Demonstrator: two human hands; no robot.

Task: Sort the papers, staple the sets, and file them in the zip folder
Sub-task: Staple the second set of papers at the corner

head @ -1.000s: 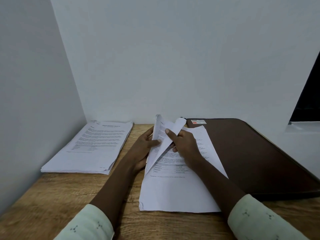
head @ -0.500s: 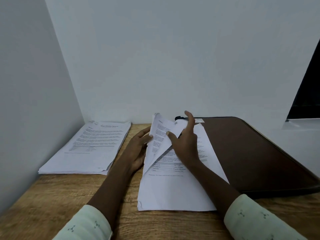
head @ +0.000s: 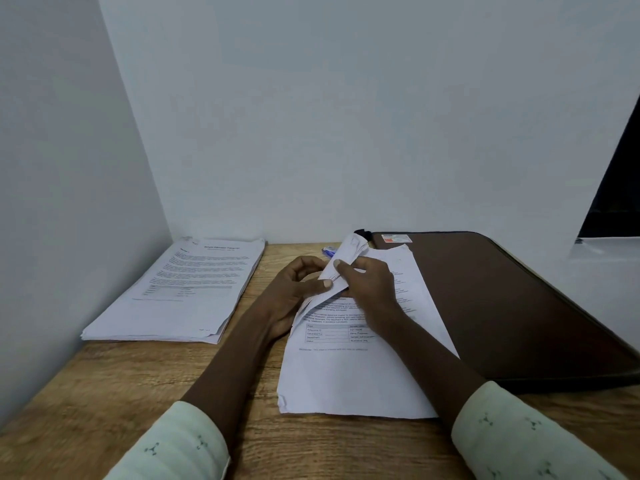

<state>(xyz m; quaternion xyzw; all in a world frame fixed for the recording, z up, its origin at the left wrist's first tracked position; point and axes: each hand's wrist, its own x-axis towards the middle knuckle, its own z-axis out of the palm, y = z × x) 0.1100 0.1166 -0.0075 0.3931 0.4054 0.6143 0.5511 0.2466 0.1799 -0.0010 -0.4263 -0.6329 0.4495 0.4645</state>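
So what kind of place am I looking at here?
Probably a plain office or study desk: a wooden tabletop, a stack of printed papers at left, and a brown zip folder at right.

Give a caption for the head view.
Left hand and right hand pinch lifted sheets of a paper set beside zip folder.

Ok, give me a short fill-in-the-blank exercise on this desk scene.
The paper stack sits beside the ____ wall. The zip folder is coloured ____. The lifted pages are pinched by ____ hands, the left hand and the right hand.
Missing words: left; brown; both.
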